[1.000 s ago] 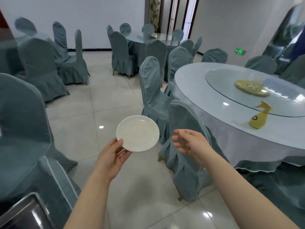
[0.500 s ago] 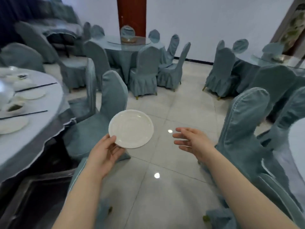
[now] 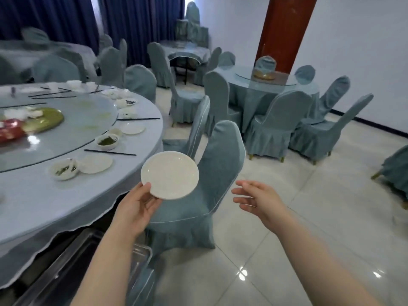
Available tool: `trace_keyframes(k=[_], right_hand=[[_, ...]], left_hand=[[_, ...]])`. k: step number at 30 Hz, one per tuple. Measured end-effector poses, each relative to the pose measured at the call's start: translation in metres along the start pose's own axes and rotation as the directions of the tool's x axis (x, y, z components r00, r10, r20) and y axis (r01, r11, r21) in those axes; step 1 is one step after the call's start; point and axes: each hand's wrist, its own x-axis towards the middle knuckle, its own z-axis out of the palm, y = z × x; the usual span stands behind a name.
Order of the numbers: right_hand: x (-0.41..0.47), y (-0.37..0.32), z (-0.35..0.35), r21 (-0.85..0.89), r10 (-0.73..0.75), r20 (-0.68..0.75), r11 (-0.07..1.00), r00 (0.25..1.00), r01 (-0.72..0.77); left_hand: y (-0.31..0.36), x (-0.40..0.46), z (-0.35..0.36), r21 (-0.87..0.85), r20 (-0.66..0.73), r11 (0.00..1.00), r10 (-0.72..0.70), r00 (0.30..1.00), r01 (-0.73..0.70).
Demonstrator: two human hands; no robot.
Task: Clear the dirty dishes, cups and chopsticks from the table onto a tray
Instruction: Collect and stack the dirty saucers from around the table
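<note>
Table [image 3: 44, 206] cut off left; tray [image 3: 72, 270] partly hidden.

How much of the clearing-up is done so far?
Barely begun, by the look of it. In hand: the left hand holds one white plate; the right hand is empty. The tray below shows nothing loaded. Left: bowls, plates and chopsticks on the table.
</note>
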Motion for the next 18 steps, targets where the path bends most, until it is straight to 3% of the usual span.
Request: trace_keyframes(k=[4,7,13,18], right_hand=[[0.065,0.0,0.039,-0.025,0.049,0.115,0.999,0.992,-0.046],[0.114,0.003,0.078,-0.08,0.094,0.214,0.994,0.972,-0.079],[0.21,-0.007,0.146,-0.195,0.157,0.425,0.978,0.892,-0.079],[0.299,-0.025,0.196,-0.301,0.201,0.558,0.953,0.805,-0.029]], left_hand=[[0.025,0.032,-0.024,-0.001,-0.076,1.0,0.029,0.997,-0.029],[0.048,0.056,-0.043,-0.024,-0.211,0.996,0.081,0.974,-0.088],[0.079,0.093,-0.062,-0.028,-0.426,0.967,0.218,0.878,-0.253],[0.082,0.126,-0.071,-0.065,-0.599,0.925,0.263,0.756,-0.374]])
